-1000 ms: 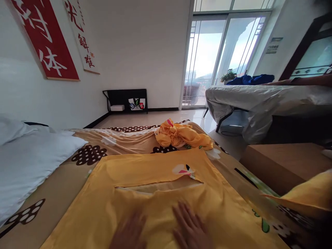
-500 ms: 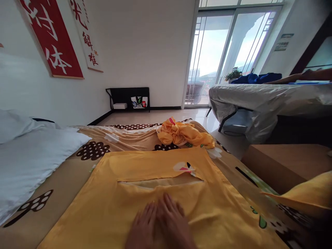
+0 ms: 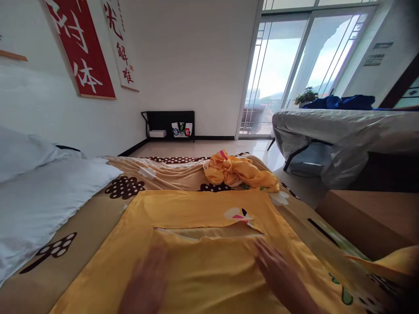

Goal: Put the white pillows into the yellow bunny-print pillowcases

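A yellow pillowcase (image 3: 209, 279) lies spread flat on the patterned bedsheet in front of me. Across its upper part runs a slit opening (image 3: 216, 232), gaping a little, with a white and pink print above its right side. My left hand (image 3: 145, 277), smeared by motion, is over the left part of the cloth, its fingers stretched out. On the right, my right hand (image 3: 278, 266) lies flat against the fabric, fingertips just below the slit's right end. Neither hand holds anything. Beyond the pillowcase sits a bunched yellow cloth (image 3: 235, 170).
White pillows (image 3: 59, 187) lie at the left on the brown patterned bedsheet (image 3: 88, 222). A cardboard box (image 3: 369, 218) stands at the right, with more yellow fabric (image 3: 399, 261) before it. Farther back are a plastic-covered table (image 3: 327, 122) and a black low shelf (image 3: 170, 117).
My hands were side by side at the middle of the pillowcase; now they are apart, the left toward the left side, the right toward the right. The view has shifted slightly.
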`<state>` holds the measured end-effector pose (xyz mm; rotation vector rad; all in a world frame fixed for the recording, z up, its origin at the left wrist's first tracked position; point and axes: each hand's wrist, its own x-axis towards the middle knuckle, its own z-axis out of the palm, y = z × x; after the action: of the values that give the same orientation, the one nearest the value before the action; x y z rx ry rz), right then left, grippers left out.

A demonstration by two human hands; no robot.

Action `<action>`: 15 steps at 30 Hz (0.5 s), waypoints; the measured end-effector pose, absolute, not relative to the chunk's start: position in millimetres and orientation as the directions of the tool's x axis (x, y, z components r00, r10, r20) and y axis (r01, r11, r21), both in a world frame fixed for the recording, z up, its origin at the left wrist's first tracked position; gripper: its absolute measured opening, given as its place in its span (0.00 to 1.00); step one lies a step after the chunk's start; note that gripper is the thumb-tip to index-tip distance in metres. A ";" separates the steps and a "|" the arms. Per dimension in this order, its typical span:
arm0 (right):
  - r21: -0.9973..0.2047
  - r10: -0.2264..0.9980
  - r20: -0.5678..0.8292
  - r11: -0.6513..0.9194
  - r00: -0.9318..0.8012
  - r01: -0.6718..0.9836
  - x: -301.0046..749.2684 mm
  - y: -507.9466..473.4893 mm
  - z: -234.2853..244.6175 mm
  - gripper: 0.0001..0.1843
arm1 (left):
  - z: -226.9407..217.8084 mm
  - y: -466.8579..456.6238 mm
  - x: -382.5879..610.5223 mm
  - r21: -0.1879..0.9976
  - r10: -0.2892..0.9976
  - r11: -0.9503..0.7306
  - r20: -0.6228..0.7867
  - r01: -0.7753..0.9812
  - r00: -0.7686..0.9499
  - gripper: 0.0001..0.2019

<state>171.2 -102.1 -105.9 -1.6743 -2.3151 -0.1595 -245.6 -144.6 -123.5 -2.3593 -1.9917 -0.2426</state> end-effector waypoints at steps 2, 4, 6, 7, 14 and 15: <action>-0.145 0.849 0.365 0.458 -0.383 0.877 123.8 -67.9 -77.8 0.25 | -88.8 -96.7 -184.3 0.165 0.931 -0.364 0.036 0.917 0.363 0.28; -0.186 0.868 0.303 0.459 -0.394 0.869 87.7 -35.2 -60.3 0.26 | -66.1 -48.3 -142.8 0.197 0.946 -0.313 -0.021 0.929 0.324 0.27; -0.195 0.929 0.164 0.359 -0.331 0.913 78.3 -7.8 -57.9 0.26 | -61.0 -10.0 -133.8 0.199 0.968 -0.234 -0.043 0.952 0.247 0.27; -0.191 0.951 0.102 0.306 -0.291 0.933 85.0 3.4 -61.9 0.27 | -64.2 3.4 -141.4 0.196 0.976 -0.196 -0.052 0.961 0.210 0.27; -0.045 0.998 0.006 0.070 -0.070 0.996 201.1 34.6 -116.4 0.34 | -102.4 30.0 -271.8 0.123 0.989 0.131 0.059 0.984 -0.139 0.29; -0.012 0.997 0.026 0.069 -0.069 0.998 208.1 35.2 -121.2 0.33 | -104.7 31.6 -282.2 0.116 0.982 0.167 0.072 0.979 -0.176 0.29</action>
<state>208.1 35.2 -121.2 -2.1252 -2.2772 -0.0140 -282.2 31.6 -104.7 -2.0295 -2.4142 -0.2134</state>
